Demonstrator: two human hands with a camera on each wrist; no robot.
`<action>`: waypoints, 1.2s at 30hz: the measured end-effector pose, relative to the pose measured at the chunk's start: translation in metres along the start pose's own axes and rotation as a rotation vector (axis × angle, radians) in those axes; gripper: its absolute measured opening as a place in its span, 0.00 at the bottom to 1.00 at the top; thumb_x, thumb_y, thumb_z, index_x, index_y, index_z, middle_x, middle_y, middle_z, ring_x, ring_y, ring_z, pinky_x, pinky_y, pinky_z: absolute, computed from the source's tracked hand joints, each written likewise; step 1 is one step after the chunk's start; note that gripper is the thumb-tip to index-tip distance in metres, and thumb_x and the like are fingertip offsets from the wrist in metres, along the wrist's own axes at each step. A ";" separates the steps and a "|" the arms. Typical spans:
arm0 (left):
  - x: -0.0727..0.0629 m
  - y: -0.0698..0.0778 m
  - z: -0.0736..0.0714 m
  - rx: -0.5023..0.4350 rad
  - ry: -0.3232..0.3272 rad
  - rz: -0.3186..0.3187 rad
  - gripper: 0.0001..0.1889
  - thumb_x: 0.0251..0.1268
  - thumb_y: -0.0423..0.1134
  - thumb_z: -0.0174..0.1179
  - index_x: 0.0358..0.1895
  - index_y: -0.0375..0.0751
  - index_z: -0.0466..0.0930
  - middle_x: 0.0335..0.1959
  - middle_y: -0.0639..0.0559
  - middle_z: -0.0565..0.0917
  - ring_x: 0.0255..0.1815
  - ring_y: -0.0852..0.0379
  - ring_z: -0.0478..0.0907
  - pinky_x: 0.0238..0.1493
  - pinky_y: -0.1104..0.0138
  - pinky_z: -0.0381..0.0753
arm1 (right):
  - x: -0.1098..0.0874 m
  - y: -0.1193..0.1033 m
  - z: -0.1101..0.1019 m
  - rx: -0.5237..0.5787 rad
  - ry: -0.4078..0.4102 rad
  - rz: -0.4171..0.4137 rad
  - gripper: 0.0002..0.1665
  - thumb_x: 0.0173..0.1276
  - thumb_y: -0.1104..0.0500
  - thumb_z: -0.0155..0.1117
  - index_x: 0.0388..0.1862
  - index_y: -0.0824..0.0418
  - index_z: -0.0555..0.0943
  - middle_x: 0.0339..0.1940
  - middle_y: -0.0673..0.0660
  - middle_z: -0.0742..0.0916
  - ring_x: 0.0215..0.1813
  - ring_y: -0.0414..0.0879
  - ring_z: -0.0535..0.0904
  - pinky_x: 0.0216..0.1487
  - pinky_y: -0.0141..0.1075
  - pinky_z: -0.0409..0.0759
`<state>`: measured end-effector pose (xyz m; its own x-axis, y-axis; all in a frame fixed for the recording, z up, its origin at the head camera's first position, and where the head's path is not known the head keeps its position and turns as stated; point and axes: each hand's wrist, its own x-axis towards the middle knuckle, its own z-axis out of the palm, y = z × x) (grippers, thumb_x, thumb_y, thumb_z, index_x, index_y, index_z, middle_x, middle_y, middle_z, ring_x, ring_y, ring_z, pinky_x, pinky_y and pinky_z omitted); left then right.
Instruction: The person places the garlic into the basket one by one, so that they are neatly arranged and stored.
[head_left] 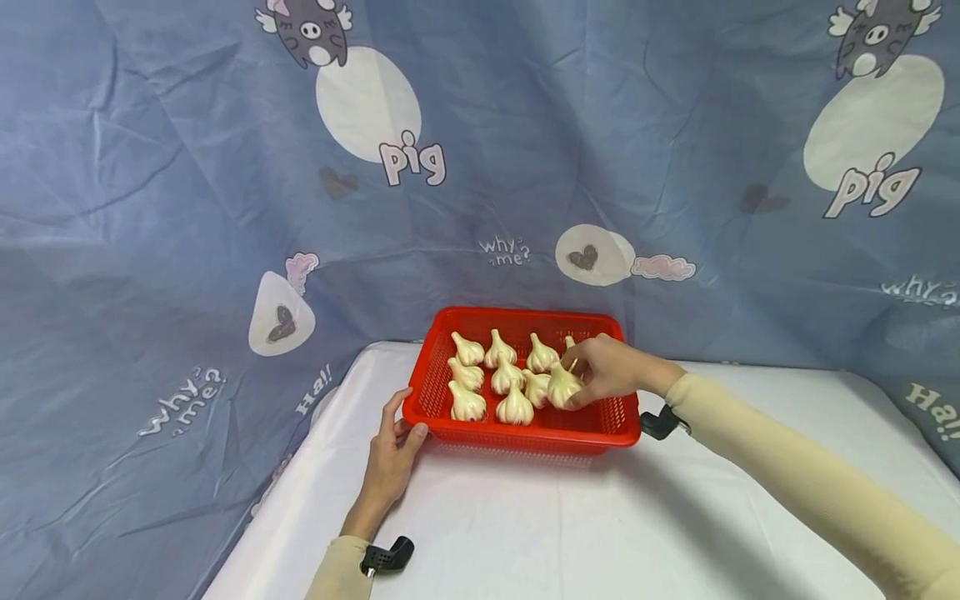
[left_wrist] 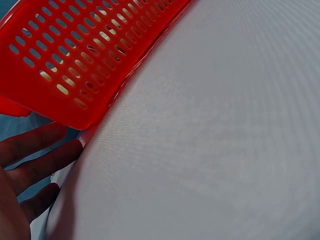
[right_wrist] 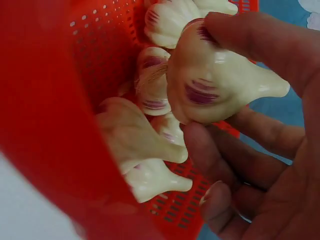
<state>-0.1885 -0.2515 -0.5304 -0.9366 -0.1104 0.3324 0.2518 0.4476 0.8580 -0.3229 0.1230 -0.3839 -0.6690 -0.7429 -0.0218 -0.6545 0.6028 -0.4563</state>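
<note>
A red plastic basket (head_left: pixel 517 435) with slotted walls holds several garlic bulbs (head_left: pixel 514 407), cream with purple streaks. My right hand (head_left: pixel 611 367) is over the basket's right side and pinches one garlic bulb (right_wrist: pixel 210 75) between thumb and fingers. In the right wrist view that bulb lies sideways, its stem toward the palm, with other bulbs behind and below it. At the near left corner, my left hand (head_left: pixel 392 458) holds the basket's rim between thumb and index finger. The left wrist view shows its other fingers (left_wrist: pixel 45 165) spread beside the basket corner.
The basket stands on a table with a white cloth (head_left: pixel 525 525). Behind and to the left hangs a blue printed curtain (head_left: pixel 480 167) with pig pictures and lettering. Each wrist carries a small black device (head_left: pixel 387 556).
</note>
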 end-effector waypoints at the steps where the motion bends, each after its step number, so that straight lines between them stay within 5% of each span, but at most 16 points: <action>1: 0.000 0.000 0.000 -0.003 0.000 -0.001 0.33 0.77 0.40 0.62 0.80 0.59 0.62 0.56 0.41 0.91 0.56 0.46 0.90 0.62 0.53 0.85 | 0.002 -0.001 0.000 -0.004 -0.017 0.008 0.30 0.51 0.47 0.87 0.49 0.62 0.88 0.36 0.53 0.93 0.34 0.39 0.86 0.38 0.33 0.84; 18: -0.001 -0.001 0.000 -0.001 0.003 -0.005 0.34 0.77 0.39 0.62 0.81 0.59 0.62 0.55 0.43 0.91 0.57 0.47 0.90 0.63 0.58 0.83 | 0.025 -0.009 0.012 -0.072 -0.254 0.057 0.29 0.47 0.49 0.91 0.46 0.56 0.89 0.34 0.47 0.90 0.36 0.39 0.83 0.42 0.35 0.83; 36: 0.000 -0.003 0.000 -0.002 0.002 -0.008 0.34 0.77 0.40 0.62 0.81 0.62 0.61 0.55 0.43 0.91 0.56 0.47 0.90 0.61 0.57 0.85 | 0.037 -0.008 0.027 -0.102 -0.320 0.029 0.22 0.49 0.54 0.89 0.42 0.55 0.89 0.33 0.47 0.90 0.35 0.36 0.83 0.41 0.31 0.83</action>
<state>-0.1893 -0.2531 -0.5323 -0.9383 -0.1155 0.3260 0.2445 0.4452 0.8614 -0.3329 0.0822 -0.4053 -0.5540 -0.7691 -0.3186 -0.6796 0.6389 -0.3607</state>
